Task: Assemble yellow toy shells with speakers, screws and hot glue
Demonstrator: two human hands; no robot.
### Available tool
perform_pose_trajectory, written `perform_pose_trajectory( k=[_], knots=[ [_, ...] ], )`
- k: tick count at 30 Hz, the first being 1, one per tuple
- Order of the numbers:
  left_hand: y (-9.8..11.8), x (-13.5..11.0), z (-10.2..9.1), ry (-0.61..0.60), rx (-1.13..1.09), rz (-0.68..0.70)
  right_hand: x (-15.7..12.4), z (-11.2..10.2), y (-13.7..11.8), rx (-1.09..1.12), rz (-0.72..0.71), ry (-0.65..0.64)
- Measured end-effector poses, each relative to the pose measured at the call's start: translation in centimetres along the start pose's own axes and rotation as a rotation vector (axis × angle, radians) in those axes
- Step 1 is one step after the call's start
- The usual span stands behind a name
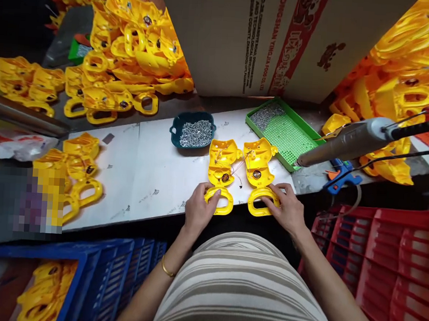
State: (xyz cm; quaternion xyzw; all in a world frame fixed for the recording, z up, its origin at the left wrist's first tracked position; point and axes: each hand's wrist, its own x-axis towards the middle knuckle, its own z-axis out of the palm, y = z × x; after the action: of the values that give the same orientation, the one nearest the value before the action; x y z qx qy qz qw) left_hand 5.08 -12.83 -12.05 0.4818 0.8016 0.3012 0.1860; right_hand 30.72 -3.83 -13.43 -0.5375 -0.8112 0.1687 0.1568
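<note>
Two yellow plastic toy shell halves lie side by side at the table's front edge, hollow sides up. My left hand (201, 205) grips the ring handle of the left shell half (222, 153), thumb on top. Around the handle of the right shell half (259, 156) my right hand (288, 206) is closed, its thumb reaching into the ring. Each shell has a round dark part near its lower end, and thin wires run between them. Just behind stand a dark teal tray (176, 135) of small metal screws and a green tray (290, 160) with screws in one corner.
An electric screwdriver (346, 142) hangs at the right, near a blue glue gun (340, 178). Yellow shells (134, 44) are heaped at the back left and right. A large carton (221, 44) stands behind. Red crates (386, 258) and blue crates (102, 270) flank me.
</note>
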Motion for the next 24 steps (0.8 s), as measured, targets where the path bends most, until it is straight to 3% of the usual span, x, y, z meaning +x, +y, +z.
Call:
perform_pose_trajectory(
  k=[3, 7, 11, 14, 17, 24],
  knots=[
    [0.4, -0.5, -1.0, 0.056, 0.188, 0.088, 0.6, -1.3, -0.4, 0.078, -0.019, 0.077],
    [2.7, 1.1, -1.6, 0.216, 0.291, 0.353, 2.4, -1.5, -0.9, 0.302, -0.078, 0.205],
    [7.0, 4.5, 0.3, 0.019, 0.351, 0.629, 4.4, -0.2, -1.3, 0.277, -0.079, 0.157],
    [9.3, 6.6, 1.7, -0.129, 0.532, 0.713, 5.1, 0.3, -1.2, 0.241, -0.092, 0.117],
    [10.3, 7.5, 2.1, -0.215, 0.648, 0.753, 5.1, 0.4, -1.0, 0.266, -0.109, 0.110],
    [11.4, 8.1, 2.1, -0.285, 0.749, 0.845, 4.7, 0.4, -1.8, 0.304, -0.082, 0.139]
  ],
)
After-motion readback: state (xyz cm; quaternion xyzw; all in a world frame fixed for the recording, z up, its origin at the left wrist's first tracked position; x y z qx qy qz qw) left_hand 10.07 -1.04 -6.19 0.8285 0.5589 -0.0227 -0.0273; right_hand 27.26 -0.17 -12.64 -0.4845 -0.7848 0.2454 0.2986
